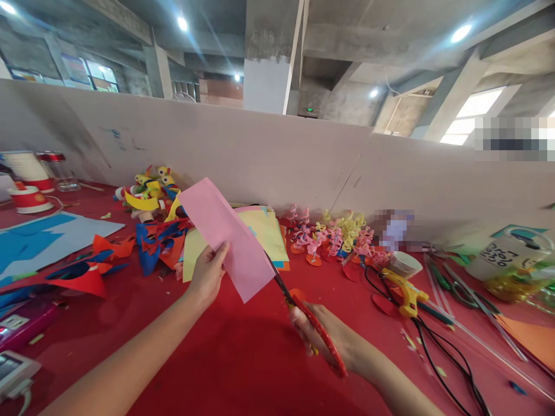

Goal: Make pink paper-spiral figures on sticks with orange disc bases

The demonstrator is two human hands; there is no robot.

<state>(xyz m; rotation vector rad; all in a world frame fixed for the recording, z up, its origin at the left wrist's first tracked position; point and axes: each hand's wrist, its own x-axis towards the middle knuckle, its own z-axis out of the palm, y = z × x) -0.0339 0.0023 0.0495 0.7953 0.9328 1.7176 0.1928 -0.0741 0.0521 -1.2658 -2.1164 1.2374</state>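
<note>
A sheet of pink paper point(234, 237) is pinched in my left hand point(210, 274), thumb on its near face, held tilted above the red table. My right hand point(323, 332) grips a pair of red-handled scissors point(321, 329). Their dark blades reach the right edge of the pink paper; part of the blades is hidden behind it. Behind the paper lies a stack of yellow, orange and blue sheets point(271, 234). Small pink and yellow curled-paper pieces point(333, 234) stand to its right.
At right lie a yellow glue gun point(405, 292) with a black cord, a tape roll point(405, 264), green-handled scissors point(466, 294) and a marked white container point(498, 254). Red and blue paper cutouts point(160, 242) and bird-like figures point(154, 188) lie left. A low partition point(286, 150) stands behind.
</note>
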